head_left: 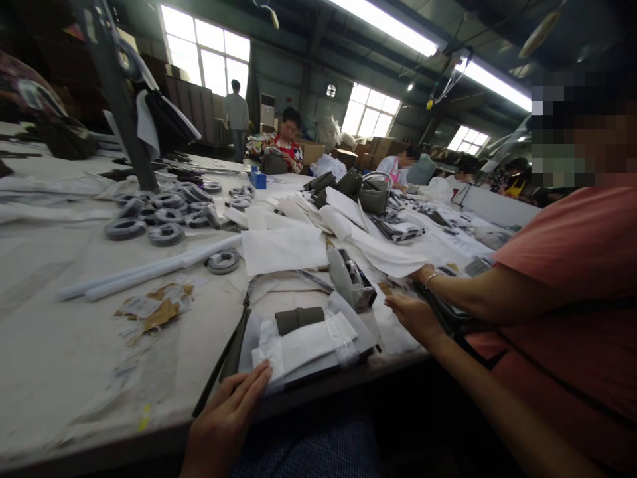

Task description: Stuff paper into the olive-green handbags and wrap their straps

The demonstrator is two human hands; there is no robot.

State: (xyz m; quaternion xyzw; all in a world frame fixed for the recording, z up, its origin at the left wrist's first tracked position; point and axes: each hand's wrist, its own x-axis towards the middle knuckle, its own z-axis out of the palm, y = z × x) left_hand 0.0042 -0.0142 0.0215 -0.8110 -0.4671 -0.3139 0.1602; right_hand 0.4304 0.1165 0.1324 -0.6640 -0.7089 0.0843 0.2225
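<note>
A dark grey-green handbag [231, 348] lies at the table's front edge, its strap looping behind it. White paper [303, 348], clear tape strips and a translucent sheet cover most of the bag, and a folded olive piece [298, 320] shows on top. My left hand [231, 405] rests with fingers stretched out on the near left corner of the wrapping. My right hand [415, 318] reaches to the right of a grey tape dispenser [351, 280], its fingertips pinched at a small brown piece [385, 289] too small to identify.
A co-worker in a salmon shirt [572, 245] sits close on my right, one hand [424, 273] at white sheets [373, 245]. Coiled grey straps [166, 216], white rolls [149, 269], brown paper tags [162, 305] and more bags [373, 196] lie on the table [60, 372]. A post [122, 99] rises left.
</note>
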